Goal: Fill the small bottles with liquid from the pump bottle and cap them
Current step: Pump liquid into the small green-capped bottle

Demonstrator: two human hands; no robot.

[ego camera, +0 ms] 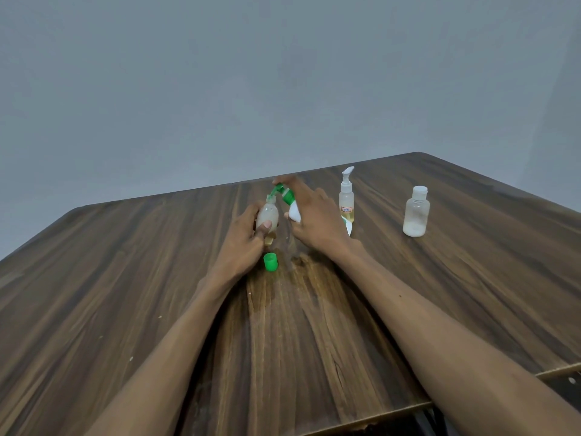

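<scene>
My left hand (248, 234) grips a small cloudy bottle (268, 216) held upright above the table, its neck uncovered. My right hand (314, 215) holds a white pump bottle (294, 212) with a green pump head (287, 195), tilted left. The green nozzle (275, 191) points down at the small bottle's mouth, and a finger rests on top of the pump. A loose green cap (270, 262) stands on the table just below my left hand.
A small clear pump bottle (346, 196) with yellowish liquid stands behind my right hand. Farther right stands a capped clear bottle (416, 212) with a white lid. The wooden table (471, 278) ends at a grey wall behind.
</scene>
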